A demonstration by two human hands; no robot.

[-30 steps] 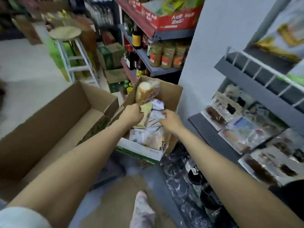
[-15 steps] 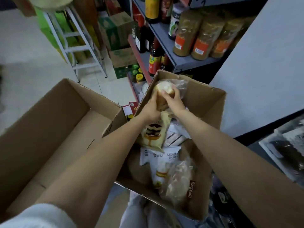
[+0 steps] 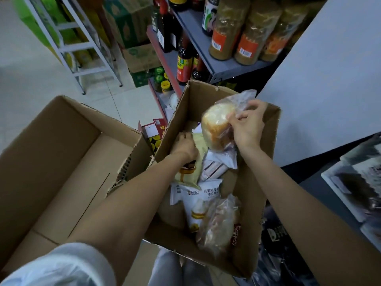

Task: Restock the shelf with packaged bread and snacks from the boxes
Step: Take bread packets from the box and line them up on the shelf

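— What have you got hold of?

— My right hand (image 3: 246,129) pinches a clear-bagged bread loaf (image 3: 217,129), lifted above the far end of the cardboard box (image 3: 257,203). My left hand (image 3: 184,145) is down inside at the box's left wall, fingers curled on a pale yellow snack pack (image 3: 190,172).

— Any writing?

— A white packet (image 3: 198,195) mid-box reads "NanDu" beside Chinese characters I can't make out. The bagged loaf (image 3: 218,223) at the near end carries red print, unreadable.
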